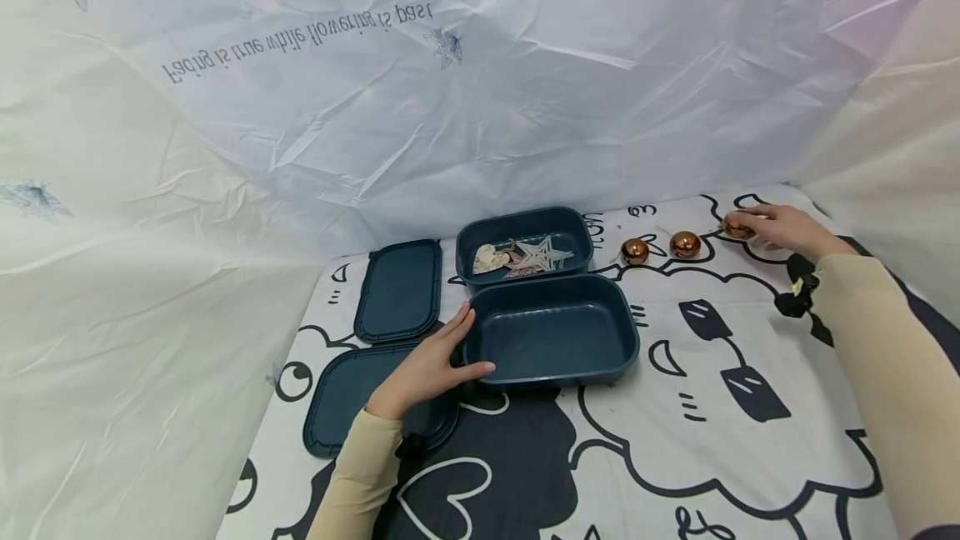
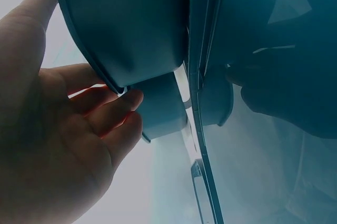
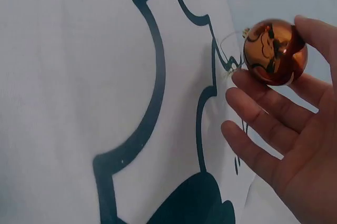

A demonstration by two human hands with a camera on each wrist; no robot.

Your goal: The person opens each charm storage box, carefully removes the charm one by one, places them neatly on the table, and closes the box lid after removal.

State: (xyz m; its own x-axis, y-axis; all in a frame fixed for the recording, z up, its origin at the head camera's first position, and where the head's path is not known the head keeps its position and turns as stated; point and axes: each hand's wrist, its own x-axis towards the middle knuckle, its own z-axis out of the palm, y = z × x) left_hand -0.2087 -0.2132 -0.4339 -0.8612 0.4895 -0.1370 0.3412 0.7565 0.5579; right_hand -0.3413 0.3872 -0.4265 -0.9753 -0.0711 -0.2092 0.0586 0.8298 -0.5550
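An open dark-blue plastic box (image 1: pixel 551 340) sits in the middle of the cloth. My left hand (image 1: pixel 429 363) rests at its left side, thumb over the rim near the front corner and straight fingers along the back-left corner. Out to the far right, my right hand (image 1: pixel 787 230) pinches a shiny copper-coloured bauble (image 3: pixel 275 52) between its thumb and fingers, a thin thread loop at the bauble's cap. Two similar baubles, a middle one (image 1: pixel 685 244) and a left one (image 1: pixel 634 252), lie on the cloth between that hand and the boxes.
Behind the near box stands a second blue box (image 1: pixel 579 236) holding a white star ornament (image 1: pixel 546 255) and other small decorations. Two blue lids, one farther back (image 1: pixel 400 290) and one nearer (image 1: pixel 352 394), lie to the left. A pale plastic sheet (image 1: pixel 465 132) hangs around the table.
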